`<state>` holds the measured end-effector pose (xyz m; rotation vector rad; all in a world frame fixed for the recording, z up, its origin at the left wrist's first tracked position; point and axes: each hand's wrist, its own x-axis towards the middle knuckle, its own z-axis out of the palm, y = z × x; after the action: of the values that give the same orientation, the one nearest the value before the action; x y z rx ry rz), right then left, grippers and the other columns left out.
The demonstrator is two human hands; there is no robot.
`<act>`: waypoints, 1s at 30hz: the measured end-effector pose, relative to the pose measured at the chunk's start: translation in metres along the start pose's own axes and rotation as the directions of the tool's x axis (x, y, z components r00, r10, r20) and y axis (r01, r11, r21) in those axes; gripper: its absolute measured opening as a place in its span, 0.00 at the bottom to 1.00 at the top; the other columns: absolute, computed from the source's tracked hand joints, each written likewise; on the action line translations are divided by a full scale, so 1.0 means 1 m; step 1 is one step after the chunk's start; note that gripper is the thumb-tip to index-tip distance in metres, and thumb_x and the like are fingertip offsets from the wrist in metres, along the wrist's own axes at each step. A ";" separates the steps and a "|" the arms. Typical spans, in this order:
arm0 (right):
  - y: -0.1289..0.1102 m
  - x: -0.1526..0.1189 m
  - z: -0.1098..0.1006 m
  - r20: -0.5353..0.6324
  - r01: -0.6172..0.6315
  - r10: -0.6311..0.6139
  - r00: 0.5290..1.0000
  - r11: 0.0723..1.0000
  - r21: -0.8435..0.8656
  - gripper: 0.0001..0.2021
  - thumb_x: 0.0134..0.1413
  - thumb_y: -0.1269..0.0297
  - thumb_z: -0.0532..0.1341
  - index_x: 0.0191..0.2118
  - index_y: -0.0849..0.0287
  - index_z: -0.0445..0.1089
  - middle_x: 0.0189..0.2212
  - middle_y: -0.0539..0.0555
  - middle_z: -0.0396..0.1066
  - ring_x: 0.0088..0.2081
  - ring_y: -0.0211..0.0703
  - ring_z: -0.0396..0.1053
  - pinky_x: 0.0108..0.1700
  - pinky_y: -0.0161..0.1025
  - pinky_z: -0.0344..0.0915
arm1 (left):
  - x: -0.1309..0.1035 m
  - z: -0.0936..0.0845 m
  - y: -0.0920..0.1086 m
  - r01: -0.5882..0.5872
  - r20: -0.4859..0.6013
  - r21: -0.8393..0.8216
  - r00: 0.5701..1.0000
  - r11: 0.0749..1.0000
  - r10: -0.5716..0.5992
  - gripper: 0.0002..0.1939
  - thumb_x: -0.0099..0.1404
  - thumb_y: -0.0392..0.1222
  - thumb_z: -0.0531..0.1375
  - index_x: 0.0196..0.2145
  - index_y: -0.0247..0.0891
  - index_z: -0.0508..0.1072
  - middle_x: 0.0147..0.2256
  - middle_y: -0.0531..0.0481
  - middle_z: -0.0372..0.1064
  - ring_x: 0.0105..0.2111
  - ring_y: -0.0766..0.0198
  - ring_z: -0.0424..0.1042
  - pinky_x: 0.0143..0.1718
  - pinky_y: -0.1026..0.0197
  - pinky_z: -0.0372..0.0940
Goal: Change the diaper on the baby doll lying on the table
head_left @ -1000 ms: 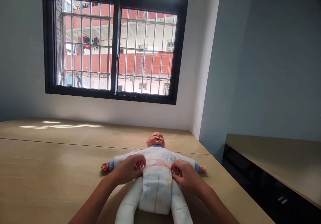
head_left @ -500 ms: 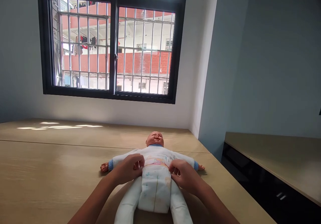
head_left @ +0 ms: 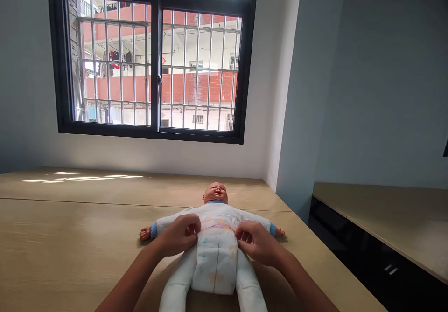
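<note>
Fingers curled, the left hand (head_left: 181,236) and right hand (head_left: 258,242) meet the two sides of a diaper (head_left: 216,266) at its waist, lower centre of the frame, on a doll (head_left: 214,213) lying face up across a desk (head_left: 70,249); whether they pinch the edge or only touch it cannot be told. The diaper looks light, soft and apt to crumple, probably best held by its upper corners, and no container shows.

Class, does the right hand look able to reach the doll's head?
Probably yes: only the white top lies between the right hand and the doll's head, leaving the way above free.
</note>
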<state>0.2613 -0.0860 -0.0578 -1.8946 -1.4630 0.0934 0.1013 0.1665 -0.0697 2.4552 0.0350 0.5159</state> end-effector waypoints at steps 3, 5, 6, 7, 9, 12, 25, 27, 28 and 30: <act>-0.004 0.000 -0.007 -0.091 0.004 0.003 0.996 0.997 0.080 0.08 0.57 0.69 0.57 0.34 0.58 0.73 0.33 0.52 0.73 0.35 0.42 0.68 0.34 0.36 0.63 | 0.002 -0.007 0.006 0.023 -0.135 -0.066 0.990 0.998 -0.032 0.07 0.59 0.34 0.55 0.31 0.38 0.73 0.34 0.50 0.72 0.36 0.63 0.69 0.39 0.62 0.66; -0.007 0.001 -0.004 -0.175 0.041 -0.026 0.984 0.996 0.083 0.09 0.61 0.65 0.57 0.35 0.58 0.73 0.38 0.55 0.74 0.41 0.44 0.70 0.40 0.38 0.67 | 0.003 -0.006 0.013 -0.001 -0.203 -0.128 0.979 0.992 -0.025 0.11 0.66 0.42 0.54 0.41 0.38 0.75 0.44 0.46 0.74 0.46 0.58 0.71 0.50 0.58 0.67; -0.008 0.002 -0.001 -0.199 0.054 -0.039 0.979 0.996 0.069 0.10 0.62 0.61 0.57 0.38 0.58 0.74 0.42 0.56 0.74 0.46 0.46 0.70 0.46 0.40 0.68 | 0.003 -0.004 0.017 -0.007 -0.191 -0.146 0.981 0.989 -0.022 0.16 0.69 0.47 0.54 0.49 0.39 0.73 0.51 0.45 0.72 0.52 0.56 0.69 0.56 0.55 0.65; -0.008 0.003 0.004 -0.213 0.048 -0.038 0.976 0.998 0.045 0.12 0.63 0.57 0.57 0.42 0.58 0.75 0.48 0.59 0.73 0.52 0.50 0.68 0.53 0.44 0.66 | 0.003 0.000 0.021 -0.004 -0.151 -0.144 0.988 0.990 -0.018 0.22 0.71 0.52 0.53 0.57 0.40 0.69 0.59 0.44 0.66 0.59 0.54 0.65 0.61 0.52 0.61; -0.010 0.003 0.017 -0.212 -0.026 0.024 0.977 1.000 -0.005 0.22 0.65 0.51 0.57 0.55 0.60 0.72 0.60 0.63 0.66 0.63 0.55 0.60 0.65 0.53 0.56 | 0.001 0.010 0.026 0.016 -0.014 -0.068 1.000 0.998 -0.017 0.33 0.72 0.60 0.51 0.68 0.42 0.57 0.69 0.44 0.50 0.68 0.51 0.51 0.69 0.47 0.49; -0.014 0.000 0.032 -0.083 -0.114 0.111 0.990 0.993 -0.035 0.33 0.67 0.45 0.52 0.68 0.62 0.59 0.69 0.64 0.52 0.70 0.57 0.48 0.71 0.57 0.45 | -0.003 0.024 0.029 0.020 0.179 0.074 0.983 0.997 -0.033 0.42 0.70 0.66 0.49 0.72 0.42 0.47 0.73 0.45 0.33 0.72 0.47 0.34 0.71 0.40 0.36; -0.016 0.002 0.031 0.029 -0.069 0.069 0.997 0.997 0.019 0.29 0.69 0.48 0.46 0.66 0.61 0.61 0.68 0.62 0.56 0.69 0.56 0.52 0.69 0.54 0.49 | -0.004 0.024 0.038 0.087 0.322 0.154 0.937 0.984 -0.133 0.60 0.56 0.72 0.62 0.73 0.44 0.36 0.73 0.43 0.24 0.72 0.42 0.26 0.70 0.36 0.31; -0.010 0.008 0.029 -0.197 -0.079 0.092 0.976 0.994 0.073 0.21 0.69 0.54 0.47 0.51 0.58 0.73 0.53 0.61 0.73 0.56 0.53 0.68 0.59 0.49 0.62 | -0.006 0.021 0.043 0.087 0.283 0.108 0.952 0.990 -0.114 0.58 0.56 0.70 0.63 0.73 0.46 0.41 0.73 0.45 0.29 0.72 0.41 0.29 0.71 0.38 0.32; -0.007 0.010 0.028 -0.278 -0.101 0.116 0.953 0.992 0.069 0.18 0.67 0.56 0.49 0.44 0.58 0.74 0.45 0.60 0.76 0.49 0.52 0.71 0.53 0.47 0.65 | -0.007 0.020 0.044 0.074 0.263 0.091 0.960 0.993 -0.095 0.57 0.55 0.70 0.63 0.73 0.48 0.43 0.73 0.46 0.31 0.72 0.40 0.30 0.71 0.38 0.32; -0.002 0.013 0.027 -0.346 -0.170 0.170 0.923 0.985 0.029 0.11 0.62 0.59 0.55 0.36 0.58 0.72 0.37 0.57 0.75 0.40 0.50 0.71 0.45 0.45 0.66 | -0.008 0.019 0.046 0.032 0.238 0.075 0.970 0.997 -0.049 0.55 0.55 0.68 0.64 0.72 0.50 0.45 0.73 0.48 0.34 0.72 0.39 0.33 0.71 0.37 0.32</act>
<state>0.2519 -0.0614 -0.0720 -1.9200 -1.0602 -0.1560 0.0965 0.1174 -0.0601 2.5637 0.0036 0.1997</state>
